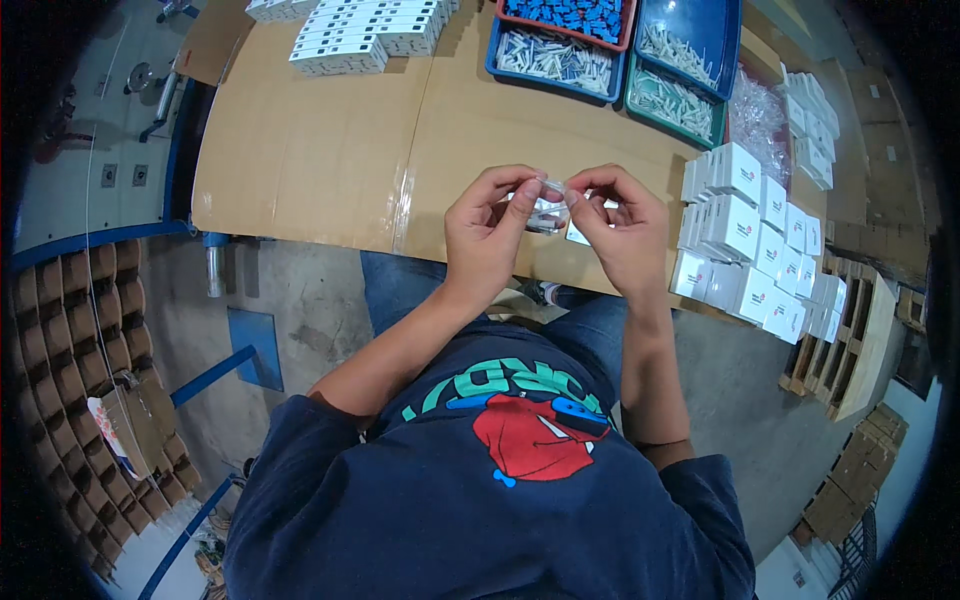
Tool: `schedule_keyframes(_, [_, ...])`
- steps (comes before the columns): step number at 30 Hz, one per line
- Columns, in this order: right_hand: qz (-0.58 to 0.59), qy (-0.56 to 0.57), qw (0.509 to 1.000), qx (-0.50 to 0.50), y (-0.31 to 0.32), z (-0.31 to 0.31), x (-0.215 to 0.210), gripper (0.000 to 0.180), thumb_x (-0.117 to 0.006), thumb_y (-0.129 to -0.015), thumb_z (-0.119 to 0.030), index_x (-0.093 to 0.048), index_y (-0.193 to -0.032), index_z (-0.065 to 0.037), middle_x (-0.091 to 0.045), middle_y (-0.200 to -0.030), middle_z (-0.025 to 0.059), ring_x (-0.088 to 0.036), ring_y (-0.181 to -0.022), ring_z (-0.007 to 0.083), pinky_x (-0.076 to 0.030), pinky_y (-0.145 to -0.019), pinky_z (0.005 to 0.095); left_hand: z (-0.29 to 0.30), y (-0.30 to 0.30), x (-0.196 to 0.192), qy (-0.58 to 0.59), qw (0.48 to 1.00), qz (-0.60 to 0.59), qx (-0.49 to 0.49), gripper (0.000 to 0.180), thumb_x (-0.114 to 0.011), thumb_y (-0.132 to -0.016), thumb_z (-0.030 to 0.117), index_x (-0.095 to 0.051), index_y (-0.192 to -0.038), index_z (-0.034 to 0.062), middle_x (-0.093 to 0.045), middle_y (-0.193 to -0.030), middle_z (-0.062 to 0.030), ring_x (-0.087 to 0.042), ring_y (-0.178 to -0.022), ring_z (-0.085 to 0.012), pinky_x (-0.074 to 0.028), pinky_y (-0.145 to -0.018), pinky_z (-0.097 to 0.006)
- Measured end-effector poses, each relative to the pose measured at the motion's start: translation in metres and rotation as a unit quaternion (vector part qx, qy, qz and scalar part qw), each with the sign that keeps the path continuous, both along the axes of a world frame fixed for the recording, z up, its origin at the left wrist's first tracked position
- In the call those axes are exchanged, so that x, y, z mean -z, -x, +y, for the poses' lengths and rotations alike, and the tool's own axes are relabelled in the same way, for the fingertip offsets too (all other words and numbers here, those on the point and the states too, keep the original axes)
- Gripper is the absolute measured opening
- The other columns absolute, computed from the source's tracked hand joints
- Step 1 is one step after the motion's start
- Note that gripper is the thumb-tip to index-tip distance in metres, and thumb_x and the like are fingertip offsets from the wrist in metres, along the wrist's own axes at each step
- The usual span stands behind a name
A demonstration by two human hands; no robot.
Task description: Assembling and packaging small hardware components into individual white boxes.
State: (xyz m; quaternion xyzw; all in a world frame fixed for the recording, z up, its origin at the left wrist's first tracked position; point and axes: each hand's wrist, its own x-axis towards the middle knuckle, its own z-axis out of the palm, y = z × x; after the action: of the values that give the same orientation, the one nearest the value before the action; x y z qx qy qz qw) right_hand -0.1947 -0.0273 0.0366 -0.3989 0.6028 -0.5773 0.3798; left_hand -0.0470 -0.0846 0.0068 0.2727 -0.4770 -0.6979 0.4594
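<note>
table (320, 170): topped with brown cardboard, taped seam left of centre; grey concrete floor (310, 310) on the near side.

left hand (495, 215): thumb and forefinger pinching one end of a small pale piece (549, 186).
right hand (612, 215): thumb and forefinger pinching the same piece at its right end.
small pale piece: between the two hands, above the table's near edge; exact form too small to tell. further pale items (545, 222) just beneath, partly hidden by fingers.

white boxes (368, 40): in rows, far left.
front blue tray (550, 87): far, right of centre, with slender white pieces.
red tray (628, 30): beyond it, with blue pieces.
green tray (672, 131): to their right, also white pieces.
white cartons (745, 230): stacked, right of the right hand.
clear plastic (757, 118): crumpled, beyond the cartons.
</note>
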Motion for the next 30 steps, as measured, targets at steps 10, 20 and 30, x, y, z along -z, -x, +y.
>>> schedule_keyframes(10, [0.007, 0.030, 0.999, -0.008, -0.001, -0.003, 0.005, 0.009, -0.074, -0.088, 0.002, -0.073, -0.097, 0.000, -0.064, -0.090, -0.0014, -0.045, -0.070, 0.0016, -0.034, -0.059, 0.0180, -0.002, 0.000, 0.005, 0.038, 0.999, -0.022, -0.017, 0.017, -0.061, -0.104, 0.008, -0.064, -0.116, -0.0036, -0.071, -0.104, -0.0094, -0.070, -0.096, -0.0136, -0.059, -0.081, -0.028])
schedule_keyframes(20, [0.001, 0.021, 1.000, -0.006, 0.002, -0.004, 0.008, 0.006, -0.074, -0.089, 0.002, -0.074, -0.095, 0.000, -0.064, -0.089, -0.0015, -0.047, -0.071, 0.0009, -0.035, -0.060, 0.0175, -0.009, -0.007, -0.005, 0.057, 0.994, -0.098, -0.005, 0.014, -0.067, -0.099, 0.008, -0.072, -0.110, 0.0004, -0.072, -0.103, -0.0055, -0.069, -0.096, -0.0120, -0.058, -0.080, -0.028])
schedule_keyframes(30, [-0.013, 0.020, 1.000, -0.016, -0.005, -0.004, 0.005, 0.006, -0.072, -0.090, 0.003, -0.073, -0.096, 0.001, -0.065, -0.089, -0.0015, -0.047, -0.071, 0.0008, -0.036, -0.061, 0.0177, -0.007, -0.008, -0.002, 0.069, 0.994, -0.079, -0.027, 0.011, -0.066, -0.100, 0.007, -0.067, -0.107, -0.0001, -0.070, -0.101, -0.0051, -0.067, -0.095, -0.0117, -0.057, -0.084, -0.029])
